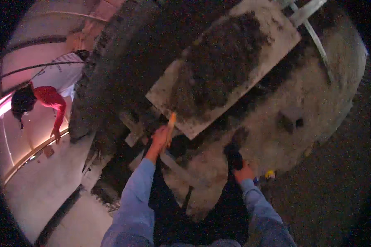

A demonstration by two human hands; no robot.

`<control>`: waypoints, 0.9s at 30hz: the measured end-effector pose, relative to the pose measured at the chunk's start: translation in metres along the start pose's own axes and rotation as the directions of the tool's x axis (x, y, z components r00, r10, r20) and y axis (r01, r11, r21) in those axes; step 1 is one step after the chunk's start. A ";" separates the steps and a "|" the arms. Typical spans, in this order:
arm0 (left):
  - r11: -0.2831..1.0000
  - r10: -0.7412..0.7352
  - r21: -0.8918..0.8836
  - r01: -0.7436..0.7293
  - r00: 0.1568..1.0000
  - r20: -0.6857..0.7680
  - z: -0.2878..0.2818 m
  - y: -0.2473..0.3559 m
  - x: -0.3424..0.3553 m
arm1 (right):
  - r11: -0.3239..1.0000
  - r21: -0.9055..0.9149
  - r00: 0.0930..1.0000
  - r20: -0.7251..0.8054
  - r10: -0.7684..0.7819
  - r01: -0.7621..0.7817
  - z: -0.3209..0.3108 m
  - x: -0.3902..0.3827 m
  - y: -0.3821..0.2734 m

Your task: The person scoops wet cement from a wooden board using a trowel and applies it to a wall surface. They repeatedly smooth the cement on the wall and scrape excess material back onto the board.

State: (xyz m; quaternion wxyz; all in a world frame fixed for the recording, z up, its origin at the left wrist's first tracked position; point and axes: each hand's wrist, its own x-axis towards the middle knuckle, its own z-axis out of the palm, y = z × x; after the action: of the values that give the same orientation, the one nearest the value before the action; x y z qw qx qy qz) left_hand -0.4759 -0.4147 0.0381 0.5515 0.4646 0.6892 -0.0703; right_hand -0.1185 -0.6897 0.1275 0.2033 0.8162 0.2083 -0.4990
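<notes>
My left hand point(160, 140) grips an upright orange-tan wooden piece point(170, 123) at the near-left corner of a flat, dirt-covered board point(287, 36). Dark, crumbly soil point(218, 61) is heaped over most of that board. My right hand point(243, 173) is closed on a dark object point(233, 155) over the pale, dusty ground below the board; its exact shape is unclear. Wooden bars point(305, 12) stick out from the board's far end.
A person in a red sleeve point(49, 99) bends at the left by a pink-lit frame. A grey block point(292, 119) lies on the right. A small yellow item point(270, 174) is beside my right wrist. Pale flat surfaces point(45, 181) fill the lower left.
</notes>
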 end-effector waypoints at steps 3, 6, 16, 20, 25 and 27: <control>0.959 -0.114 -0.242 0.144 0.984 0.135 -0.033 0.054 -0.047 | 1.000 0.013 1.000 -0.014 -0.014 0.014 -0.003 -0.009 -0.019; 0.974 -0.051 -0.212 0.085 0.986 0.161 -0.099 0.040 -0.032 | 0.997 0.045 0.990 0.127 0.060 -0.066 -0.016 -0.023 -0.057; 0.921 0.277 0.257 -0.294 0.956 0.102 -0.372 0.192 0.023 | 0.950 0.313 0.978 -0.193 0.073 -0.009 0.136 -0.038 -0.036; 0.874 0.417 0.284 -0.394 0.909 -0.021 -0.429 0.242 0.097 | 0.892 0.435 0.974 -0.120 0.194 -0.124 0.166 -0.093 -0.063; 0.853 0.451 0.390 -0.346 0.865 -0.219 -0.426 0.339 0.165 | 0.841 0.516 0.950 -0.148 0.274 -0.162 0.130 -0.152 -0.136; 0.734 0.608 0.577 -0.357 0.725 -0.324 -0.427 0.352 0.196 | 0.824 0.560 0.974 -0.124 0.191 -0.090 0.131 -0.158 -0.150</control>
State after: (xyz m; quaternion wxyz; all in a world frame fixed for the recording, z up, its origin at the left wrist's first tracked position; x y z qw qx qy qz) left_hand -0.5122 0.1521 0.1856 0.2233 0.7551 0.6155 0.0348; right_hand -0.3613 -0.6578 0.1960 -0.0228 0.8937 0.0120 -0.4479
